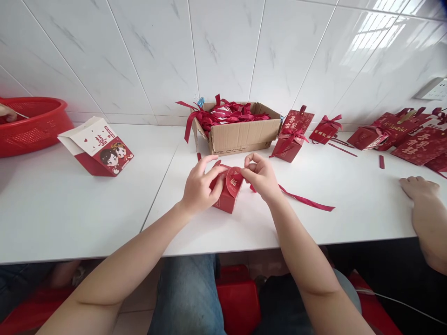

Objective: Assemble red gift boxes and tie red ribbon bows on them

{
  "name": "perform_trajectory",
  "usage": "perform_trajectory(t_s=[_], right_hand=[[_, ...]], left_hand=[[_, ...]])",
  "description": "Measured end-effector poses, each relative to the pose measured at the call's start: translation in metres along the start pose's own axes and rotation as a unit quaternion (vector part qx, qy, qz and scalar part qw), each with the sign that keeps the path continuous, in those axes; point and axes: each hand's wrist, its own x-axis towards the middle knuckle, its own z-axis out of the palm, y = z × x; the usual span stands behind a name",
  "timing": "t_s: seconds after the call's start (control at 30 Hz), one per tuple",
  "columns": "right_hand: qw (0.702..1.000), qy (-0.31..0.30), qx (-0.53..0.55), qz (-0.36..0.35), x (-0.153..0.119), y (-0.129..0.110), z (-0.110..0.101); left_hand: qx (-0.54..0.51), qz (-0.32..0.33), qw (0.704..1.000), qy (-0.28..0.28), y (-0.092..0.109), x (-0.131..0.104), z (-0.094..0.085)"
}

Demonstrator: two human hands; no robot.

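Note:
A small red gift box point(225, 203) stands on the white table in front of me. On it lies a round red tag point(233, 182) with gold lettering. My left hand point(201, 184) grips the box from its left, thumb and fingers over the top and against the tag. At the tag's right edge, my right hand point(259, 175) is closed in a pinch; what sits between thumb and forefinger is hidden. A dark red ribbon point(307, 200) trails from beneath this hand to the right across the table.
Behind the box is a cardboard carton point(244, 135) full of red ribbons. Finished-looking red boxes point(291, 135) stand right of it, with more point(421, 144) farther along. A white-and-red box point(101, 149) and a red basket point(31, 132) are left. Another person's hand point(419, 186) rests at right.

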Motion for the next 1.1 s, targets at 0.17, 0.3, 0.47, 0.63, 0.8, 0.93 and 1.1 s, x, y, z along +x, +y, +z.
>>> perform_trajectory(t_s=[0.17, 0.3, 0.47, 0.63, 0.8, 0.93, 1.1], right_hand=[[1.000, 0.012, 0.009, -0.010, 0.000, 0.000, -0.001], [1.000, -0.001, 0.008, 0.005, 0.000, 0.000, 0.002], [1.000, -0.025, 0.001, -0.012, -0.001, 0.005, 0.007], [0.988, -0.012, -0.114, -0.105, -0.001, 0.011, 0.008], [0.954, 0.035, -0.201, -0.221, 0.001, 0.009, 0.007], [0.981, -0.068, -0.111, -0.145, -0.002, 0.003, 0.006], [0.987, -0.086, -0.087, -0.107, -0.009, -0.004, 0.007]], left_hand=[[-0.028, -0.014, 0.999, -0.006, 0.001, -0.001, 0.001], [-0.051, -0.022, 0.998, -0.011, 0.003, -0.002, 0.002], [-0.060, -0.027, 0.998, -0.015, 0.005, -0.002, 0.001], [-0.074, -0.025, 0.997, 0.002, 0.004, -0.003, 0.002], [-0.128, -0.041, 0.990, 0.036, 0.006, 0.001, -0.002], [-0.204, -0.055, 0.975, 0.072, 0.008, 0.003, -0.007], [-0.284, -0.118, 0.944, 0.116, 0.010, 0.005, -0.011]])
